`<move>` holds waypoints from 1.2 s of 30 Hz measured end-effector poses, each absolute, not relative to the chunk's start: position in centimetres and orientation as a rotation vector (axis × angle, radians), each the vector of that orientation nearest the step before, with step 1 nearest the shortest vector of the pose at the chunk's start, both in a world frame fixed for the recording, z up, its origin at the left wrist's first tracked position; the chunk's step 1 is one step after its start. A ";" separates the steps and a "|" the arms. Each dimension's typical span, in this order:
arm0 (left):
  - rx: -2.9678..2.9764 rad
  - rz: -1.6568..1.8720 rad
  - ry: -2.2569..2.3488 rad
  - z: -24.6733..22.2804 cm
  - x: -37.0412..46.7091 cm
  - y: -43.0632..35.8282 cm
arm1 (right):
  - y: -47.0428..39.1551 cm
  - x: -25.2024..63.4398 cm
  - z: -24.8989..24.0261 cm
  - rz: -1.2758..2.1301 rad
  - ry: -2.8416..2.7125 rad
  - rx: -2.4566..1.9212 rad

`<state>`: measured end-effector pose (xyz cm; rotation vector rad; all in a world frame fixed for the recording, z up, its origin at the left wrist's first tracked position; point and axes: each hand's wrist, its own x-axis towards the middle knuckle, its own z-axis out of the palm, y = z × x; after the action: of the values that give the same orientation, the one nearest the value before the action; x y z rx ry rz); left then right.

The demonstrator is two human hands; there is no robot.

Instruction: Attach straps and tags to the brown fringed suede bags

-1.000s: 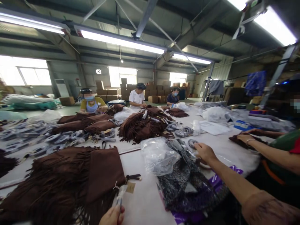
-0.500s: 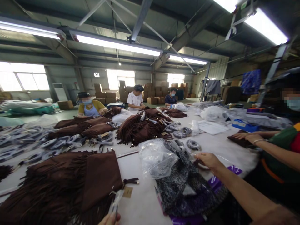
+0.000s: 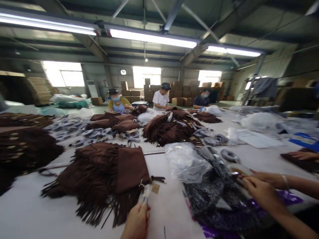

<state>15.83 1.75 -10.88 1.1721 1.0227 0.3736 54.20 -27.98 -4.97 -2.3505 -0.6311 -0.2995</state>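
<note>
At the bottom centre my left hand [image 3: 137, 217] is closed around a slim whitish, partly translucent piece [image 3: 146, 193] with white string at its top. It meets the lower right corner of a dark brown fringed bag [image 3: 129, 171], beside a tan tag [image 3: 156, 188]. To the right, my right hand [image 3: 264, 194] has its fingers pinched together by a pale ring-shaped roll [image 3: 245, 168]; what they hold is too small to make out. A co-worker's hand [image 3: 272, 179] with a pale bracelet touches or nearly touches it. Below lies a dark speckled fabric item [image 3: 211, 179] in clear plastic.
Crumpled clear plastic [image 3: 185, 162] lies mid-table. Brown fringed bags [image 3: 171, 127] are heaped behind it, and more are stacked [image 3: 27, 149] at far left. Wrapped grey strap coils [image 3: 229, 155] are scattered about. A blue tape dispenser [image 3: 302, 141] stands right. Several people work opposite.
The view has swung left. My left hand shows more fully, still on the whitish piece. My right hand has drawn slightly right, and the co-worker's braceleted hand has come in beside it.
</note>
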 end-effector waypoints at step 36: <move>1.907 0.654 1.116 -9.6 14.2 0.0 | -1.4 28.8 -5.7 1.329 -0.957 -1.945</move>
<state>14.19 -0.03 -9.56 1.9068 1.1159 0.6544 28.83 -1.37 -5.70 -1.9452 -0.9573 1.3290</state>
